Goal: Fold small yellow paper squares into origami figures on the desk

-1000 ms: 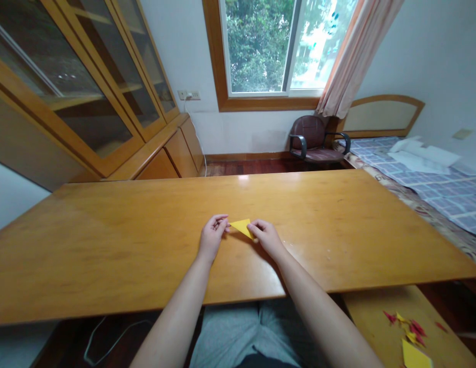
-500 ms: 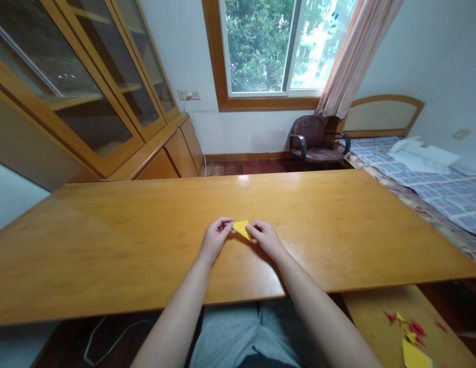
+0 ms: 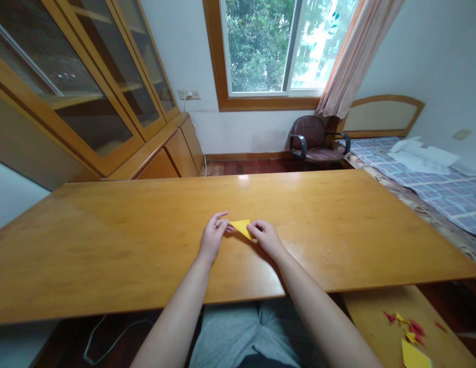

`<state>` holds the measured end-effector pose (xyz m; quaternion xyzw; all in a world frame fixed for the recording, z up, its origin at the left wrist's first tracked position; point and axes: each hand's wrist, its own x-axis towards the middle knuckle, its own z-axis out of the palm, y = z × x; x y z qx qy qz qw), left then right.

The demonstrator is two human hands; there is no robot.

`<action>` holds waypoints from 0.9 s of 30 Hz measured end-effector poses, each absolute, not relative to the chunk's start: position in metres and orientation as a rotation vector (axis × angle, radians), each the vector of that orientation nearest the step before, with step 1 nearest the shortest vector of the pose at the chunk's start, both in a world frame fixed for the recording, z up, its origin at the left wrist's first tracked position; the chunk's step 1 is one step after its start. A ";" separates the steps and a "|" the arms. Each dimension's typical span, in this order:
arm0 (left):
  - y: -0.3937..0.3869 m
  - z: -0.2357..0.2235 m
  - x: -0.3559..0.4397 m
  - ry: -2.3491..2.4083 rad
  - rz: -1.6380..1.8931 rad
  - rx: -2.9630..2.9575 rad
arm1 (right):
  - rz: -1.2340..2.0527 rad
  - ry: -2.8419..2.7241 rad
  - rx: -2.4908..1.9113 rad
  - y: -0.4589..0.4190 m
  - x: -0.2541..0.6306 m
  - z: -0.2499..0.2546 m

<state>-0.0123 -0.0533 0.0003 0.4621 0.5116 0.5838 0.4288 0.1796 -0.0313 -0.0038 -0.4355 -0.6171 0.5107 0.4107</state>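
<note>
A small piece of yellow paper (image 3: pixel 242 228), folded to a triangle, is held just above the wooden table. My right hand (image 3: pixel 264 236) pinches its right side between thumb and fingers. At the pointed left corner is my left hand (image 3: pixel 213 236), its index finger raised and stretched away from the thumb. The other left fingertips reach to the paper's left tip or just under it; whether they touch it is hard to see.
The wooden table (image 3: pixel 126 245) spans the view. A lower surface (image 3: pixel 370 327) at bottom right bears small red and yellow folded pieces (image 3: pixel 414 329) and a stack of yellow paper (image 3: pixel 416 356). Beyond stand a chair (image 3: pixel 312 138), a bed (image 3: pixel 433 189) and a glass-fronted cabinet (image 3: pixel 145 133).
My left hand has loosened from the paper's left corner, its index finger lifting and straightening. The right hand keeps its pinch, and the paper has hardly moved.
</note>
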 end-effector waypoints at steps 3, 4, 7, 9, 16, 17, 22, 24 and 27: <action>-0.053 -0.001 -0.013 1.281 1.460 1.154 | 1.290 -1.541 -1.093 -0.030 0.179 -0.006; -0.053 -0.001 -0.012 1.281 1.457 1.153 | 1.290 -1.537 -1.091 -0.030 0.179 -0.006; -0.054 0.000 -0.011 1.279 1.442 1.152 | 1.279 -1.530 -1.090 -0.031 0.179 -0.005; -0.054 0.000 -0.009 1.280 1.423 1.177 | 1.280 -1.534 -1.096 -0.031 0.179 -0.004; -0.058 0.003 -0.005 1.308 1.222 1.399 | 1.241 -1.623 -1.082 -0.031 0.179 -0.002; -0.058 0.003 -0.006 1.311 1.237 1.399 | 1.225 -1.650 -1.079 -0.032 0.179 -0.002; -0.054 0.000 -0.009 1.286 1.403 1.314 | 1.144 -1.820 -1.024 -0.034 0.178 -0.001; -0.053 -0.001 -0.010 1.273 1.436 1.262 | 1.124 -1.825 -0.988 -0.035 0.178 -0.003; -0.053 0.000 -0.010 1.257 1.455 1.191 | 1.068 -1.740 -0.966 -0.035 0.179 -0.006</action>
